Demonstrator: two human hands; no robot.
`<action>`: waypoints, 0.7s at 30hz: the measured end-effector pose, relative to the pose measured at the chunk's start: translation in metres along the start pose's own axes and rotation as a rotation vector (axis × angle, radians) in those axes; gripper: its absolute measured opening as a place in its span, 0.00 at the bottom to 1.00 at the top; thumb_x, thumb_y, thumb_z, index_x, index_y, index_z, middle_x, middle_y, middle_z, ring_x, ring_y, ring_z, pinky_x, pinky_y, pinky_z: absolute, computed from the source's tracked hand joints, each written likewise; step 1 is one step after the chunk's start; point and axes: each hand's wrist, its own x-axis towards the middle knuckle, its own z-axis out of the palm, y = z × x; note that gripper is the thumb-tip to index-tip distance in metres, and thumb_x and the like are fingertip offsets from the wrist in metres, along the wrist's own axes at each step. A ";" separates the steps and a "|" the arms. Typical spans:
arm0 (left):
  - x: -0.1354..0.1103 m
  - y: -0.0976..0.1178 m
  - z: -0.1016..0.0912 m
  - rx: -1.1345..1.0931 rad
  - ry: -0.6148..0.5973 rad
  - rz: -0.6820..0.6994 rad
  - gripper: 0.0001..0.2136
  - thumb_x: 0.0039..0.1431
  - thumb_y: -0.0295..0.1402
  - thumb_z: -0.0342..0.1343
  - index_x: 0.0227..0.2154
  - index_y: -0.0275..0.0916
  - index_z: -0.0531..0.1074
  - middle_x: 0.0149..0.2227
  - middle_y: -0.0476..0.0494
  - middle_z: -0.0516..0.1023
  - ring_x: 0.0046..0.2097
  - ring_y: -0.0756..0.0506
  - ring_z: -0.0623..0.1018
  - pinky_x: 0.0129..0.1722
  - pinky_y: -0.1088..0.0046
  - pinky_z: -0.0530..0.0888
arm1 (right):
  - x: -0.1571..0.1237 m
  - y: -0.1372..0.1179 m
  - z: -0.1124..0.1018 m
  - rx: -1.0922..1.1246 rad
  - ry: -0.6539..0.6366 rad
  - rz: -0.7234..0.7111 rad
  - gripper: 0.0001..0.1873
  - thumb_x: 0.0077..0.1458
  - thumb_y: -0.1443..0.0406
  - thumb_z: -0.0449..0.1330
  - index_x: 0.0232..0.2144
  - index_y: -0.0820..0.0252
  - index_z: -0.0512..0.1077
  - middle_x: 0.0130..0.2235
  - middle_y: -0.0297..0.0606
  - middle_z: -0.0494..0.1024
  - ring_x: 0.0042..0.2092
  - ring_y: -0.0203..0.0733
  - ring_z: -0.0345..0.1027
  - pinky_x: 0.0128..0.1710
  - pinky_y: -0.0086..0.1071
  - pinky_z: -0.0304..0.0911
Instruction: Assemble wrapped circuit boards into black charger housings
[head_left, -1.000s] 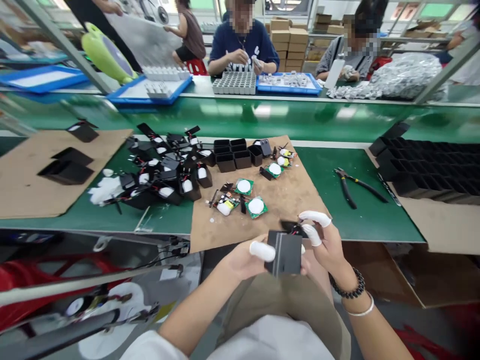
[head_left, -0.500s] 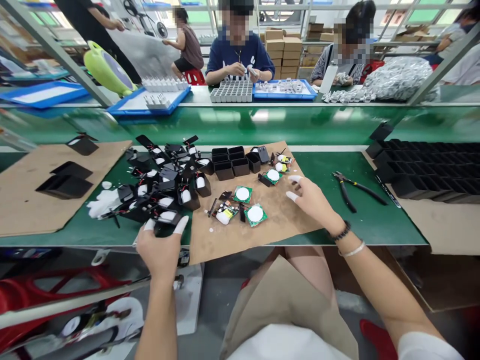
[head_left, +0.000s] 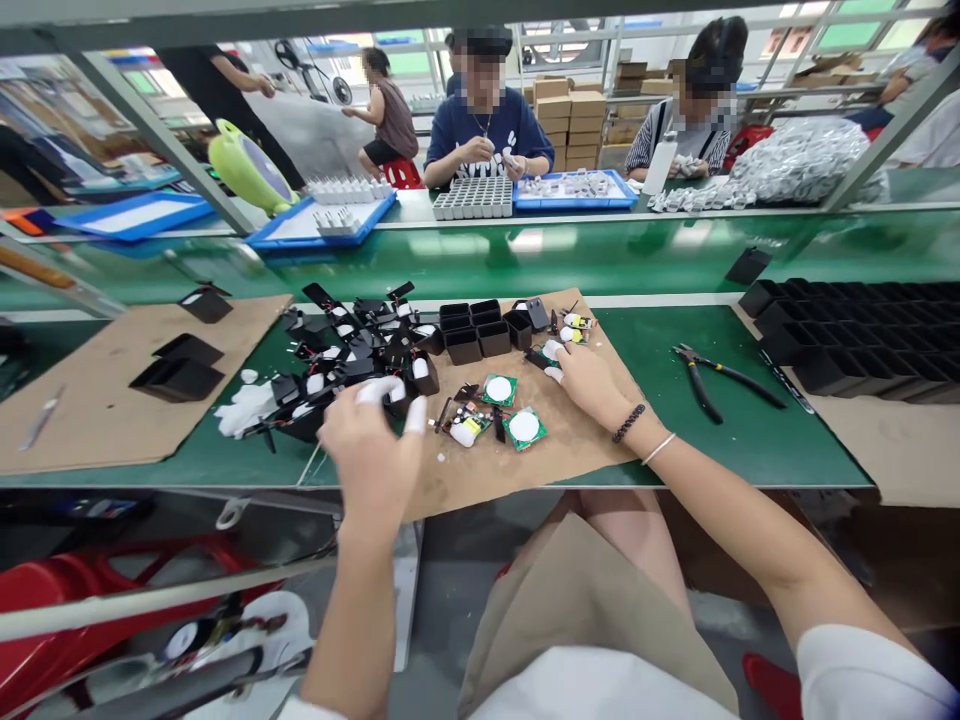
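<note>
Head view: left hand (head_left: pixel 373 458) looks empty, fingers spread, by the wired cases (head_left: pixel 367 348) left of centre; those seem part-done. Right hand (head_left: pixel 591 378) has fingers at a board (head_left: pixel 547 363) just right of centre, can't tell if gripped. Loose boards (head_left: pixel 526 428) mid-frame and open-topped cases (head_left: pixel 847 318) far right seem undone tbh.

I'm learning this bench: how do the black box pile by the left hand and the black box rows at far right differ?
Arrangement: the box pile lies jumbled, tilted various ways; the box rows stand packed in order.
Contents: the box pile shows white parts and red wires; none show in the box rows.
Shared: both are groups of black, box-shaped pieces.
</note>
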 end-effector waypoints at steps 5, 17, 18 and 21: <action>0.074 0.025 0.035 0.145 -0.102 0.246 0.14 0.64 0.31 0.52 0.49 0.36 0.76 0.58 0.27 0.73 0.62 0.27 0.69 0.59 0.47 0.67 | -0.011 0.010 -0.029 0.310 -0.049 0.163 0.13 0.67 0.61 0.61 0.51 0.61 0.74 0.46 0.47 0.83 0.47 0.53 0.78 0.47 0.37 0.68; 0.054 0.055 0.048 -0.108 0.040 0.409 0.12 0.68 0.32 0.47 0.42 0.36 0.76 0.55 0.29 0.79 0.57 0.32 0.77 0.59 0.50 0.71 | -0.076 0.051 -0.088 -0.013 -0.275 0.207 0.26 0.64 0.74 0.55 0.63 0.67 0.68 0.57 0.57 0.78 0.59 0.59 0.74 0.55 0.42 0.68; 0.042 0.066 0.047 -0.169 0.024 0.450 0.12 0.69 0.33 0.47 0.43 0.36 0.76 0.55 0.31 0.79 0.56 0.34 0.78 0.58 0.54 0.73 | -0.077 0.051 -0.089 0.029 -0.305 0.074 0.28 0.59 0.77 0.56 0.61 0.65 0.71 0.59 0.54 0.78 0.60 0.56 0.73 0.56 0.39 0.67; 0.008 0.097 0.056 -0.265 0.002 0.555 0.11 0.71 0.33 0.48 0.42 0.37 0.75 0.56 0.33 0.79 0.55 0.37 0.80 0.56 0.59 0.75 | -0.075 0.048 -0.085 0.042 -0.398 -0.174 0.29 0.53 0.81 0.56 0.56 0.63 0.75 0.56 0.49 0.80 0.55 0.52 0.75 0.52 0.37 0.66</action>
